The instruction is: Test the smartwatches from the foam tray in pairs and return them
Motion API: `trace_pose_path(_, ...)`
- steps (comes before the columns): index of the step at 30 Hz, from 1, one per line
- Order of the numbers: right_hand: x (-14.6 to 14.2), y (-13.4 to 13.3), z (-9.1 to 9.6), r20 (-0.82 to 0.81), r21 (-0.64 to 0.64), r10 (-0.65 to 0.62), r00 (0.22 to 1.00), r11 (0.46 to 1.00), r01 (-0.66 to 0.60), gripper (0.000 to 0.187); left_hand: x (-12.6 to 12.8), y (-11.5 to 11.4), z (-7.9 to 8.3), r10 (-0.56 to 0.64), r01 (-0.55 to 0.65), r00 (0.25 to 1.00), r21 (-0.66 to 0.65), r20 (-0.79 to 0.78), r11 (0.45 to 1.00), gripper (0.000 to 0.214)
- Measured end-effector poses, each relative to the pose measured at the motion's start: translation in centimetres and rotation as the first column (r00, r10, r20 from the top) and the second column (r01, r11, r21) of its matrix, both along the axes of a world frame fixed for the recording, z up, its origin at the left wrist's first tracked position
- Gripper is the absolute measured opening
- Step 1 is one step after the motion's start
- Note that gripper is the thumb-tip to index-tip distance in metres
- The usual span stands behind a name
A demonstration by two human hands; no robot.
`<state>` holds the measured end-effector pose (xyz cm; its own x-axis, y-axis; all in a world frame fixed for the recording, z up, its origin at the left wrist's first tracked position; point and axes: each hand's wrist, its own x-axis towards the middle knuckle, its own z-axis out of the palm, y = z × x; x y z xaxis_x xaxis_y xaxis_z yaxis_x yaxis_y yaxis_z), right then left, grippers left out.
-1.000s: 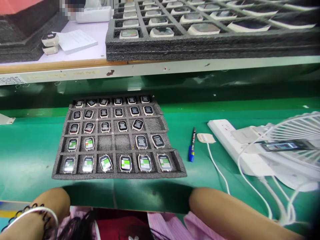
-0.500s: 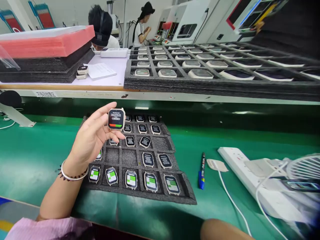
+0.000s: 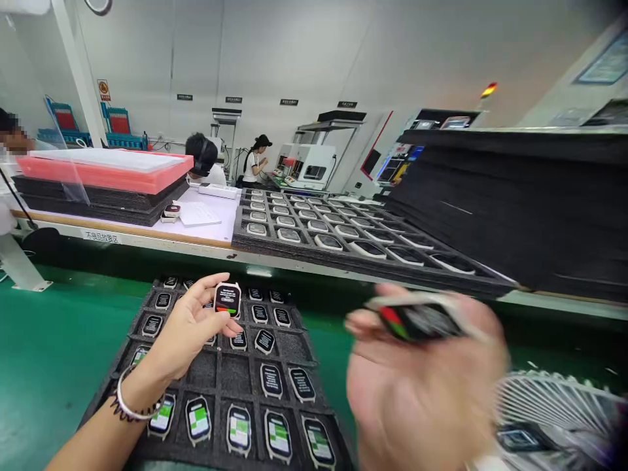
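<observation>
Head camera: the left hand (image 3: 189,330) pinches a square pale-cased watch (image 3: 227,299) with a dark lit screen between thumb and fingers, above a dark grey foam tray (image 3: 235,376) of compartments. The right hand (image 3: 412,392), heavily blurred, is closed around a second pale-cased watch (image 3: 422,318), which tilts well apart from the tray on its right; exactly where each finger grips cannot be made out. The likeliest trouble is a slip: the left grip bears on a smooth case, and a drop could strike the lit screens below, while the tilted watch could slide off the right hand towards the tabletop. A sideways swing of the right hand might also knock the white slatted fan (image 3: 549,405) close beside it. Beneath everything lies a glossy green tabletop (image 3: 39,347). Behind it a raised white shelf (image 3: 220,226) bears a wide grey foam tray (image 3: 294,251) of watches, plus a stack of pink-red foam (image 3: 108,171) over black sheets. Beyond, a co-worker in a dark cap (image 3: 252,167) stands near white boxy machines (image 3: 314,163) against pale grey walls (image 3: 284,59).
</observation>
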<state>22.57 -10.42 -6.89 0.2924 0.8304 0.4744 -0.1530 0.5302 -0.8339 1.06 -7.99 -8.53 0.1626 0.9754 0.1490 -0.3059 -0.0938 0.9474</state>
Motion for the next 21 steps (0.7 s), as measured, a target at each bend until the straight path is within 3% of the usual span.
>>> trace_pose_path(2,-0.8,1.2,-0.3,-0.127,-0.088,0.240,0.962,0.964,-0.252,0.030,0.0,0.1,-0.1,0.019,-0.019,0.999,0.025,-0.027,1.000,0.057)
trace_pose_path(4,-1.6,2.2,-1.1,-0.221,-0.211,0.455,0.862,0.841,-0.498,0.039,0.1,0.2,-0.1,0.037,-0.035,0.998,0.039,-0.054,0.999,0.062)
trace_pose_path(5,-1.9,2.6,-1.5,-0.244,-0.250,0.508,0.826,0.790,-0.560,0.046,0.1,0.3,-0.1,0.045,-0.042,0.997,0.046,-0.067,0.998,0.064)
trace_pose_path(7,-2.4,3.1,-2.4,-0.262,-0.274,0.546,0.796,0.749,-0.603,0.054,0.1,0.4,-0.1,0.057,-0.052,0.994,0.058,-0.090,0.997,0.065)
trace_pose_path(10,-2.8,3.3,-3.2,-0.255,-0.270,0.573,0.779,0.731,-0.627,0.055,0.2,0.7,-0.3,0.059,-0.051,0.991,0.073,-0.119,0.996,0.061)
trace_pose_path(16,-2.9,3.2,-3.2,-0.237,-0.247,0.574,0.784,0.744,-0.620,0.046,0.5,0.8,-0.6,0.059,-0.045,0.989,0.104,-0.135,0.994,0.056)
trace_pose_path(21,-3.1,3.4,-3.1,-0.225,-0.249,0.576,0.786,0.745,-0.618,0.044,0.6,0.7,-0.7,0.018,-0.011,0.993,0.057,-0.120,0.998,0.052)
